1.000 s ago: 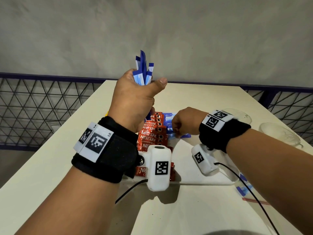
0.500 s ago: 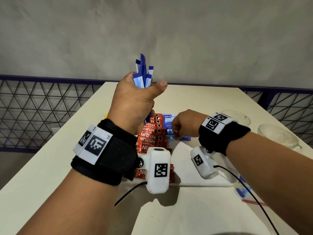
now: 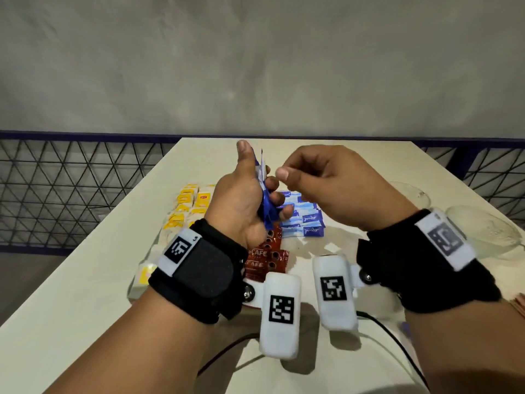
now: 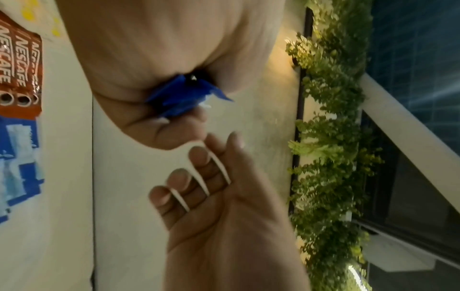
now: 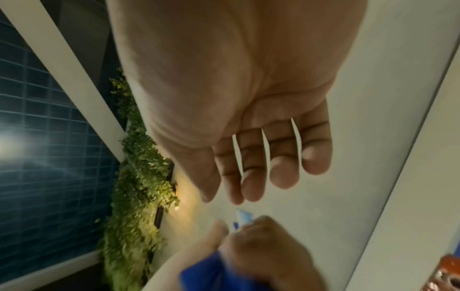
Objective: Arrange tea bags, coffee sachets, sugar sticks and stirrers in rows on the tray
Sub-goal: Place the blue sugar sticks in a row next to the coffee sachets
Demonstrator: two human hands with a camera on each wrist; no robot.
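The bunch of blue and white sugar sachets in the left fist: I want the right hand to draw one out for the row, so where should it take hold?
Pinch one of the upper tips of the bunch of blue and white sugar sachets, coming from the right, thumb side. The left hand wraps their middle and lower ends, so probably only the tips beside its thumb stand free. The right hand hovers there, fingers loosely curled, holding nothing.
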